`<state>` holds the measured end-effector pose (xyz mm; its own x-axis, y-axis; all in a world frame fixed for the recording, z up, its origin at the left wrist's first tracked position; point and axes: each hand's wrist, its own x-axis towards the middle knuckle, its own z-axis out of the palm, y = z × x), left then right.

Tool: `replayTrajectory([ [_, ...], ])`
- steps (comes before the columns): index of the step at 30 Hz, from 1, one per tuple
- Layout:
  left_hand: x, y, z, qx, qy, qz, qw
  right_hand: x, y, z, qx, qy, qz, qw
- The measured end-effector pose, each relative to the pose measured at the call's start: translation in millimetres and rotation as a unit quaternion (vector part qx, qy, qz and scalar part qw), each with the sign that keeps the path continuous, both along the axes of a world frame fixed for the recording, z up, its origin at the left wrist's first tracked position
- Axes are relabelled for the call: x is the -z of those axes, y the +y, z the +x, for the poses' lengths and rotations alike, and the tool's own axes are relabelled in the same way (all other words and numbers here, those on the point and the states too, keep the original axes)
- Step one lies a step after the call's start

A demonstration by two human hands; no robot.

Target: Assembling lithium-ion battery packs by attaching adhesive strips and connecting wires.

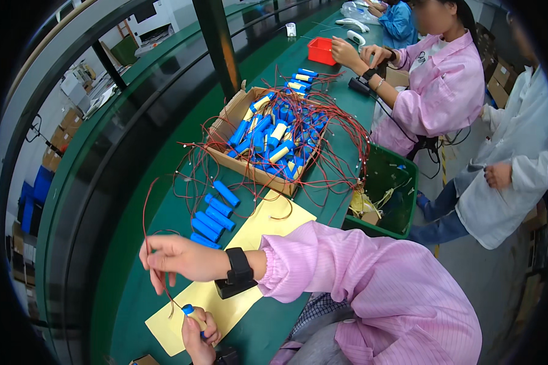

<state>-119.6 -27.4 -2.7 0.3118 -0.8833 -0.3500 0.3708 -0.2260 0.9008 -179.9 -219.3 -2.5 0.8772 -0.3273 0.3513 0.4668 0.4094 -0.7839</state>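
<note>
So, closest to the camera, the left hand (200, 331) was curled shut around a blue cylindrical cell (189, 311), with only the cell's blue top end poking up out of the fist toward the upper left. Its long axis ran roughly up and away from the wearer, tilted a bit left. It sat low over the yellow paper sheet (268, 222) on the green bench (164, 213).

Just above it, the right hand (179, 257) reached across from the pink sleeve (359, 274), black wrist strap (237, 274) and all. Its fingertips were pressed together on a thin red wire (145, 219); that wire dropped from the pinch down to the cell's exposed top and also looped up and away over the bench. So the cell lay directly below the right hand's pinch, joined by the wire, and the left hand was the one actually holding it.

A little farther out, a row of loose blue cells (212, 216) lay side by side on the bench, near the paper's far-left edge and well apart from both hands.

Beyond that sat a cardboard box (225, 118) heaped with more blue cells and tangled red wire. A green bin (386, 182) hung off the right edge of the bench. Farthest back, a co-worker in pink (438, 85) was working beside a red tray (321, 50).
</note>
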Motion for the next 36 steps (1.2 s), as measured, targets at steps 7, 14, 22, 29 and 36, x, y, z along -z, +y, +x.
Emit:
replayTrajectory([
  [7,-9.2,19.6,26.8,0.056,-0.032,-0.106,0.992,1.9,-23.3,-1.7,0.109,0.017,0.082,0.991],
  [14,-23.8,28.0,39.3,-0.051,-0.048,-0.14,0.988,5.0,-25.0,-2.1,0.138,0.04,0.143,0.979],
  [22,-26.8,22.4,33.7,-0.075,-0.065,-0.157,0.982,5.1,-28.0,-4.5,0.151,0.065,0.149,0.975],
  [29,-21.5,24.3,37.9,-0.059,-0.052,-0.169,0.983,8.0,-26.9,-3.3,0.164,0.071,0.138,0.974],
  [36,-16.3,26.3,42.5,-0.046,-0.058,-0.182,0.981,7.2,-25.2,-3.6,0.165,0.07,0.139,0.974],
])
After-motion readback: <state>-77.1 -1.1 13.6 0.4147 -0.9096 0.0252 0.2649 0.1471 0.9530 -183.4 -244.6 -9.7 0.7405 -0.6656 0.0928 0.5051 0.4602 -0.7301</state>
